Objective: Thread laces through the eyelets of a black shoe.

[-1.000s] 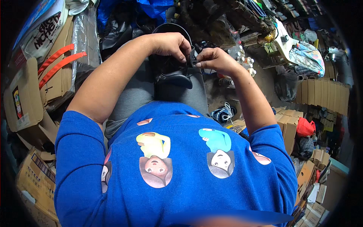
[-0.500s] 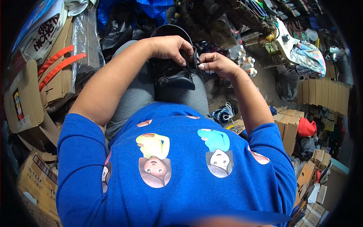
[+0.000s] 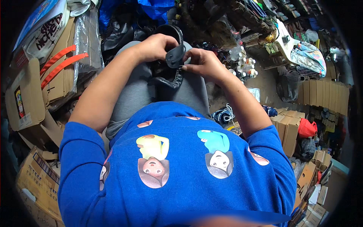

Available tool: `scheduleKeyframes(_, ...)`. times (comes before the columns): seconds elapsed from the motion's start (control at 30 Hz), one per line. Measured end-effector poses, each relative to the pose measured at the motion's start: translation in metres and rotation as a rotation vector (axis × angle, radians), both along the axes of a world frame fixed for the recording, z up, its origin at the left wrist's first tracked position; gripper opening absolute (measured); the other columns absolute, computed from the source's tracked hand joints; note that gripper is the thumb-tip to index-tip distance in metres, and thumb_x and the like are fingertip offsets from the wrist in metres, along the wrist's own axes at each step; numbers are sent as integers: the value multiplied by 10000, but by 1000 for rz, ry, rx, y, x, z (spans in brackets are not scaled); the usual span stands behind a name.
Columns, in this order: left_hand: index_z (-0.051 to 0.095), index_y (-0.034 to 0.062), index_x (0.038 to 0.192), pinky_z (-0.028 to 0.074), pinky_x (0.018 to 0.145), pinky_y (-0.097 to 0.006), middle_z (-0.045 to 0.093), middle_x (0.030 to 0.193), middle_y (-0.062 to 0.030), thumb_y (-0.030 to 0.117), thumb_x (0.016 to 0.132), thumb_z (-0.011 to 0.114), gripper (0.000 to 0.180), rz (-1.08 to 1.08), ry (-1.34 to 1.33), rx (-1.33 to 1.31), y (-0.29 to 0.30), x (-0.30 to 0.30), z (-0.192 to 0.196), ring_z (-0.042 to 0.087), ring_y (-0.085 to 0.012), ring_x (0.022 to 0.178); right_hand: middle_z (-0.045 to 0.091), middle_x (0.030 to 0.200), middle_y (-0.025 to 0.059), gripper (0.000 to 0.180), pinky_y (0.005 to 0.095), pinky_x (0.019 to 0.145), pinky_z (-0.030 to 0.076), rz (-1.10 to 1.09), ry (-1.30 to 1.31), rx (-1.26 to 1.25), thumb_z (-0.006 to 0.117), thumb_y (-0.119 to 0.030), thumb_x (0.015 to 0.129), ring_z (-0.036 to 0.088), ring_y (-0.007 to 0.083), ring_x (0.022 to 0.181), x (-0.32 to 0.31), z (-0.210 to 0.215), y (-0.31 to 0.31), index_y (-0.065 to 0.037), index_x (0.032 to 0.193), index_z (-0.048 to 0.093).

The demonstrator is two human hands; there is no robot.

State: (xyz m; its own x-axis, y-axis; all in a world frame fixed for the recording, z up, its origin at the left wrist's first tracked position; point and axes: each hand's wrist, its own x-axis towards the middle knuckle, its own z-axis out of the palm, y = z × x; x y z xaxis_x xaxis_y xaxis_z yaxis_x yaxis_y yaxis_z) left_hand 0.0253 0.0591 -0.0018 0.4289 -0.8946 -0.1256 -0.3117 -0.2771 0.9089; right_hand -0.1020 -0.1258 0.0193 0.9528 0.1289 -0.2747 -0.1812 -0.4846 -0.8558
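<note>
A black shoe (image 3: 175, 80) rests on my lap, between my grey-trousered thighs. Its eyelet flap (image 3: 174, 57) stands up toward me, with small holes showing in it. My left hand (image 3: 160, 47) is closed on the shoe's upper from the left, its fingertips partly behind the flap. At the flap's right edge, my right hand (image 3: 200, 62) is closed in a pinch of thumb and forefinger. A thin, pale tip shows by the right thumb; it is too small to name.
Black shoes (image 3: 115, 32) and a blue plastic bag (image 3: 155, 11) lie beyond my knees. Cardboard boxes (image 3: 38, 178) crowd the left, with more boxes (image 3: 289, 125) at right. A dark blue shoe with white laces (image 3: 224, 114) and white bottles (image 3: 247, 66) stand on the floor at right.
Both hands have shifted a little left with the shoe, which has turned so that its eyelet flap now faces me. My right hand has come closer to my left.
</note>
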Motion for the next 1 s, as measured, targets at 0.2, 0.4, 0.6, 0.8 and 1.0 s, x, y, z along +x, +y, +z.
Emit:
scheduleKeyframes(0.2,570,40,1045,411,780,-238,556,962,-25,82,697,484,361,276,-180,-37,122,53,48,513,-122,916,616,767,129,662,350,655,495,234,-246,-393,680,-12,724,624,227,711,5,41,16,-233,1308,459)
scheduleKeyframes(0.4,571,29,1116,333,832,-183,533,1057,-4,38,813,405,345,772,-175,31,244,36,121,454,-79,887,634,965,168,699,432,766,512,507,-158,-701,633,-56,744,630,349,850,25,38,19,-304,1354,399)
scheduleKeyframes(0.6,576,26,1152,377,793,-191,541,1053,-14,52,858,425,331,930,-457,85,257,14,107,464,-63,813,647,918,178,690,444,743,498,461,-72,-667,612,-46,743,634,344,848,22,54,29,-314,1345,406)
scheduleKeyframes(0.8,586,46,1149,373,933,-267,571,1101,-59,19,851,398,353,996,-714,58,328,28,97,525,-147,1042,641,806,145,643,412,672,481,562,-166,-670,628,-11,705,637,321,765,26,53,23,-231,1281,442)
scheduleKeyframes(1.0,652,101,1075,472,767,-278,571,944,-78,-101,771,454,416,819,-392,-6,188,-43,61,575,-152,859,463,617,11,448,267,563,396,168,-201,-254,700,-5,697,455,98,579,2,31,3,-102,1055,450)
